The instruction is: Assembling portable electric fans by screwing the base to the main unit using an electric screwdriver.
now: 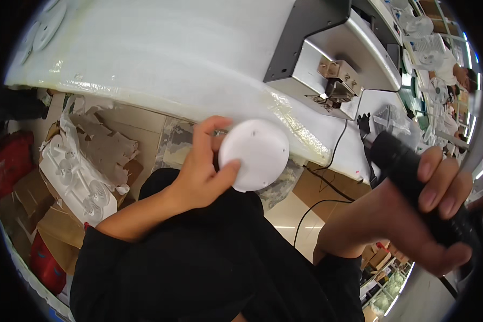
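Between the thumb and fingers of my left hand [198,174] is a round white plastic base [255,153], held above my lap near the table's front edge. Small holes show near the rim of its upward face. On the right, my right hand [408,217] is wrapped round a black electric screwdriver [400,158], its tip pointing up and left, toward the table edge. The screwdriver is apart from the white base. My right hand hides part of its body.
A metal screw-feeder-like machine [327,59] stands on the white plastic-wrapped table [161,48]. Clear plastic parts [394,123] lie right of it. Below left, white fan-like parts [72,172] sit by cardboard boxes [61,231]. A black cable [306,214] hangs below the table; people work at far right.
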